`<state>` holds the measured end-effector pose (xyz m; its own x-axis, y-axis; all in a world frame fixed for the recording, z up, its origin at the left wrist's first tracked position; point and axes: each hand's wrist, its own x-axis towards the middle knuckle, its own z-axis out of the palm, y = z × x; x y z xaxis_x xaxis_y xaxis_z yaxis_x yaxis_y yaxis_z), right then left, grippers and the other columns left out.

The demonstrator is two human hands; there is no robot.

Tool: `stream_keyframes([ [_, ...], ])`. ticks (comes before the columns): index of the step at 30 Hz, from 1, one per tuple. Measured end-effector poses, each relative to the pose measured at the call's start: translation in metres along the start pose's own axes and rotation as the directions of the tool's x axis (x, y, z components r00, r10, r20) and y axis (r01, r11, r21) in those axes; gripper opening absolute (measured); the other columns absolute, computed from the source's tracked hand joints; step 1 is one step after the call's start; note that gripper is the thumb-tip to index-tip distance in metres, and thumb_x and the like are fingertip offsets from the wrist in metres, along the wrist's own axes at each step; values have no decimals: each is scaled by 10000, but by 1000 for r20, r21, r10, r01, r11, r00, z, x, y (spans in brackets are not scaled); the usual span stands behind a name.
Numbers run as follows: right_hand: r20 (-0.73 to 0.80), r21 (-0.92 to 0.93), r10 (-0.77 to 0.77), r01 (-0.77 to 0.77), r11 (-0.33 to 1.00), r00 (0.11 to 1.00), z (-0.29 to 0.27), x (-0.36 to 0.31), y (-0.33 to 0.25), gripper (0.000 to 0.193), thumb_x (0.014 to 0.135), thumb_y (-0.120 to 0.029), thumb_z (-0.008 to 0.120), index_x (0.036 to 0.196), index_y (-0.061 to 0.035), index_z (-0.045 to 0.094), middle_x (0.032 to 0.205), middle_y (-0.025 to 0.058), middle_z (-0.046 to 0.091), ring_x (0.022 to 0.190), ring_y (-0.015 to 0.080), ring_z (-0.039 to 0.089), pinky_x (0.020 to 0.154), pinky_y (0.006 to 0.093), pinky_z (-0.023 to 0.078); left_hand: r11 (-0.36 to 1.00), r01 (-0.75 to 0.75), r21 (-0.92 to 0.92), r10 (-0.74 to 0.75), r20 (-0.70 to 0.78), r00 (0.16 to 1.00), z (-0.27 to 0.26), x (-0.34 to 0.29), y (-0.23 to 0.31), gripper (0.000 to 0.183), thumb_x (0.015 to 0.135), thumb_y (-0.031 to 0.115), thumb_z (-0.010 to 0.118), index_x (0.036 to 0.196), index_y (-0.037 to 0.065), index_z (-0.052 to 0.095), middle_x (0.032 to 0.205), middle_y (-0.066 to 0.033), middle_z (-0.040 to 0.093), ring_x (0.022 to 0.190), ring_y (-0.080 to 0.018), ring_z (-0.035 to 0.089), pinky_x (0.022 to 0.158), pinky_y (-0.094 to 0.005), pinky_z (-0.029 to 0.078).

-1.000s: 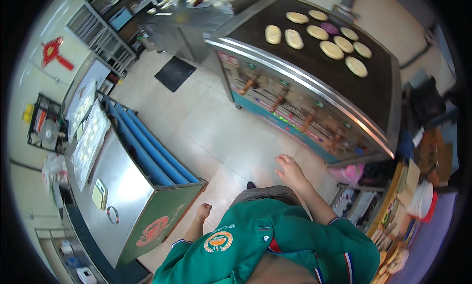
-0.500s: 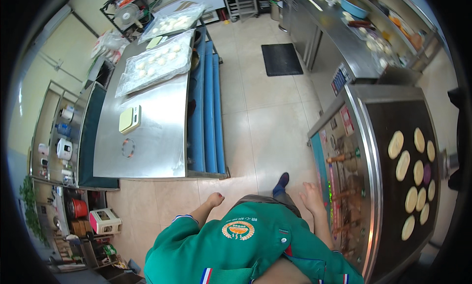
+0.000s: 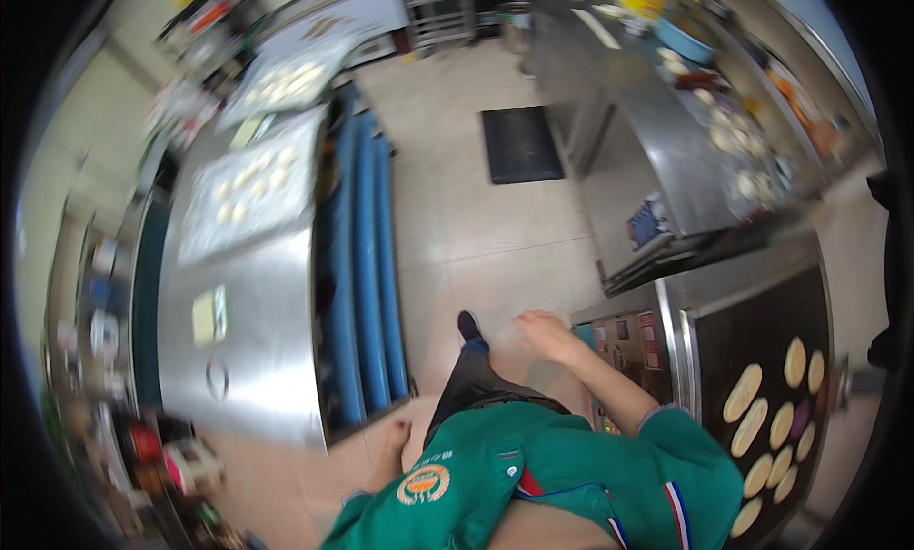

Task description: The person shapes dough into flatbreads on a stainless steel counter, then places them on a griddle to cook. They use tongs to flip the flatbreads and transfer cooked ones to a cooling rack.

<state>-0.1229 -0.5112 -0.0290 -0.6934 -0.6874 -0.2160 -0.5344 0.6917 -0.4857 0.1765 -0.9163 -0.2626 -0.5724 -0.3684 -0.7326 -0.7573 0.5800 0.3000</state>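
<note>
My right hand (image 3: 545, 337) swings in front of my body over the floor, fingers loosely apart and blurred, touching nothing. My left hand (image 3: 398, 436) hangs low by my left side, small in view, with its fingers curled in; nothing shows in it. It is nearest to the corner of the steel worktable (image 3: 252, 379). To the right of my body lies a dark griddle (image 3: 705, 388) with several pale flat dough pieces (image 3: 750, 426) and one purple piece (image 3: 800, 417) on it.
On the worktable are a pale kitchen scale (image 3: 205, 318) and film-covered trays of dough balls (image 3: 255, 183). Blue shelves (image 3: 367, 293) run beneath it. A black mat (image 3: 522, 144) lies on the tiled floor ahead. The right counter (image 3: 619, 102) bears a blue basin (image 3: 685, 41).
I have stepped forward and the view has shifted, so the griddle now sits lower right. My right hand has swung forward and inward; my left hand has dropped back.
</note>
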Motion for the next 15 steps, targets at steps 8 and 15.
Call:
stream_keyframes([
  [8, -55, -6, 145, -146, 989, 988, -130, 155, 85, 462, 853, -263, 688, 1245, -44, 579, 1129, 169, 625, 1070, 358, 599, 903, 461, 478, 925, -238, 295, 185, 195, 963, -76, 161, 106, 341, 913, 325, 622, 967, 5, 727, 860, -141, 725, 823, -267, 684, 745, -404, 544],
  [15, -355, 72, 227, -215, 974, 907, -235, 239, 195, 437, 853, -247, 689, 1222, -37, 588, 1193, 150, 603, 1109, 337, 584, 929, 441, 480, 874, -401, 275, 397, 73, 915, -236, 364, 313, 340, 913, 321, 624, 917, -4, 724, 757, -105, 715, 730, -229, 666, 693, -404, 536],
])
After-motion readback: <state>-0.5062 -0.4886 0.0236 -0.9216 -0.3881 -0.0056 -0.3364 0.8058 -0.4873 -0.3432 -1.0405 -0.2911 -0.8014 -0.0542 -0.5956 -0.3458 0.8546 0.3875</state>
